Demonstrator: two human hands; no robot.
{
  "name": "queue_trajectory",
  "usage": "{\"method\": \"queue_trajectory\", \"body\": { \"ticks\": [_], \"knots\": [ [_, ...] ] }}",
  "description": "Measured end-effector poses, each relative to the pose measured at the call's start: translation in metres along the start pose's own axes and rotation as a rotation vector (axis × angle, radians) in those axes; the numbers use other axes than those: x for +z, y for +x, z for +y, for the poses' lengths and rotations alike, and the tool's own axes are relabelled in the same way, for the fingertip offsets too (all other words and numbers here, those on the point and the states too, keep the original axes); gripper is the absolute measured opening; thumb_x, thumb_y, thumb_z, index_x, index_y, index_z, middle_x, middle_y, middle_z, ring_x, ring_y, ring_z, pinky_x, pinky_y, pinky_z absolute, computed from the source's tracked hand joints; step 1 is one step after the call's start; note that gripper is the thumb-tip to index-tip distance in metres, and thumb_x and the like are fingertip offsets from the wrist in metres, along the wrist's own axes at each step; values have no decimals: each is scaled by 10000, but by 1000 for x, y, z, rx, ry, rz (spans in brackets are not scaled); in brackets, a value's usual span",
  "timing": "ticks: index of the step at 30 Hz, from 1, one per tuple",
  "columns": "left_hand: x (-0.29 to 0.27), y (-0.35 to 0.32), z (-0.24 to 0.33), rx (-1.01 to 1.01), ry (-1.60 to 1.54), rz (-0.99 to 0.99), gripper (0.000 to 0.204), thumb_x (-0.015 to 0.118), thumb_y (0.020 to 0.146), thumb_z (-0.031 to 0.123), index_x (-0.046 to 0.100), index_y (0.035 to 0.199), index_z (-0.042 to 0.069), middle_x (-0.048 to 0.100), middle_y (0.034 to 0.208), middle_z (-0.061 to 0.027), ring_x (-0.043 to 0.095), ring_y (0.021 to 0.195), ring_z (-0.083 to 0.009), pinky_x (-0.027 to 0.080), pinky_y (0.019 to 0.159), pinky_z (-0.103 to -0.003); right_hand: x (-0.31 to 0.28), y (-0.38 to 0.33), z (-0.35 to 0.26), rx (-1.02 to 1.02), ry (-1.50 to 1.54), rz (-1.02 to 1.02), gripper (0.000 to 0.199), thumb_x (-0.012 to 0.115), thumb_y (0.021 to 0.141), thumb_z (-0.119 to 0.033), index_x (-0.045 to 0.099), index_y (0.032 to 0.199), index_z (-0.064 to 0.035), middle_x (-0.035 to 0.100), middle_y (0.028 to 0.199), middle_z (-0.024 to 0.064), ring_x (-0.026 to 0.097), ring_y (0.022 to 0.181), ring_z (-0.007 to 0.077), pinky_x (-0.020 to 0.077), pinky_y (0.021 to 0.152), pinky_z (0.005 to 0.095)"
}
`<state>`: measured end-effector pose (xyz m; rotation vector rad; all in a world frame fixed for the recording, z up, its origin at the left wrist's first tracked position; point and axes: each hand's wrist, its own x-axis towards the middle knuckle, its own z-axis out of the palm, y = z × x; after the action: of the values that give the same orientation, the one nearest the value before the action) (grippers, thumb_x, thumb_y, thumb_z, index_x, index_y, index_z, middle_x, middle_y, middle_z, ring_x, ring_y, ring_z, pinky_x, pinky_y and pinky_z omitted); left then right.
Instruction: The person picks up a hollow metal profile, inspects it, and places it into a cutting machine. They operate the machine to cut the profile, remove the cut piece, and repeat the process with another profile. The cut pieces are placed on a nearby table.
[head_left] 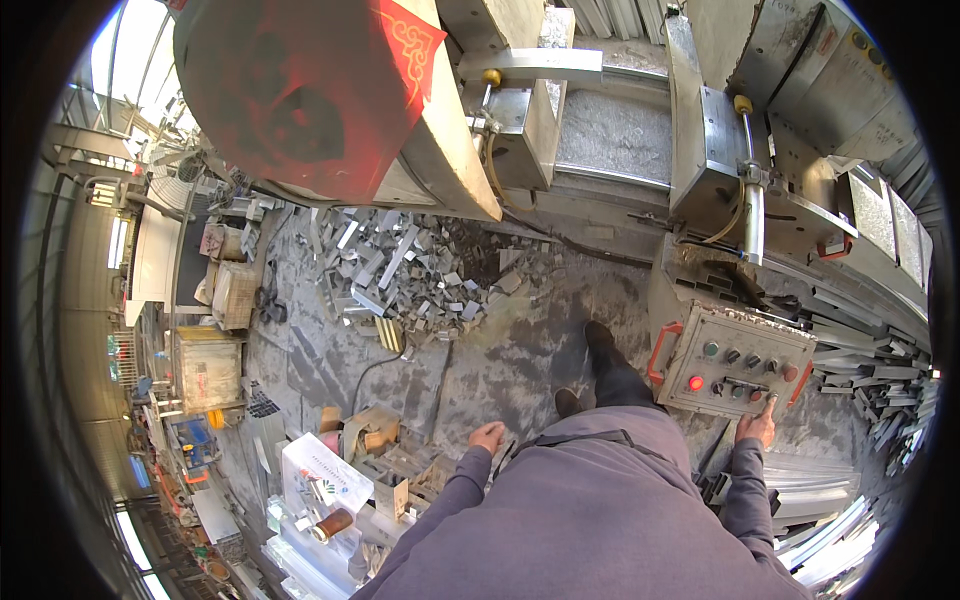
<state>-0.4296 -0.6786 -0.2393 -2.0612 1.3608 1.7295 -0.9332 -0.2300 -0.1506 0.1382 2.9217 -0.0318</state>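
Observation:
At the right, a grey control box [735,352] with several round knobs and buttons and orange-red handles stands before me. My right hand [757,426] is at its lower right corner, a finger stretched up to a button there and nothing held. One red button [696,384] glows on the panel. My left hand [488,437] hangs over the floor at my left side, fingers loosely curled, with nothing visible in it. Beyond, a metal bar [540,66] lies across the machine, next to an air-cylinder clamp [489,100]. A second clamp [752,190] stands farther right.
A large machine guard [300,100] with a red cloth or sheet fills the upper left. Metal offcuts [410,265] lie heaped on the floor below it. A cluttered bench with a white box [325,470] and a brown jar [333,525] is at lower left. Long metal profiles [870,350] are stacked right.

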Motion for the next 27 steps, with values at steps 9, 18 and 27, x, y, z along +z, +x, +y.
{"method": "queue_trajectory", "body": {
  "ticks": [9, 18, 27],
  "knots": [
    [18, -6, 26, 35, 70, -16, 364, 792, 1022, 315, 798, 1317, 103, 794, 1059, -48, 730, 871, -132, 601, 753, -322, -1, 2, 3, -30, 47, -26, 965, 683, 861, -213, 282, 1732, -104, 759, 1033, 310, 738, 978, 499, 572, 905, 562],
    [34, 6, 24, 66, 15, -11, 360, 797, 1016, 317, 805, 1295, 89, 806, 1033, -47, 726, 810, -132, 595, 730, -312, -4, -2, -1, -34, 17, 2, 961, 693, 863, -209, 291, 1731, -122, 759, 1001, 314, 743, 966, 494, 574, 886, 564],
    [34, 1, 26, 30, 76, -25, 402, 775, 1034, 336, 776, 1361, 102, 803, 1101, -58, 745, 892, -161, 611, 773, -358, -3, -1, 0, -19, 24, -38, 953, 697, 887, -199, 271, 1735, -111, 759, 1029, 320, 743, 983, 499, 570, 896, 555]
  ]
}}
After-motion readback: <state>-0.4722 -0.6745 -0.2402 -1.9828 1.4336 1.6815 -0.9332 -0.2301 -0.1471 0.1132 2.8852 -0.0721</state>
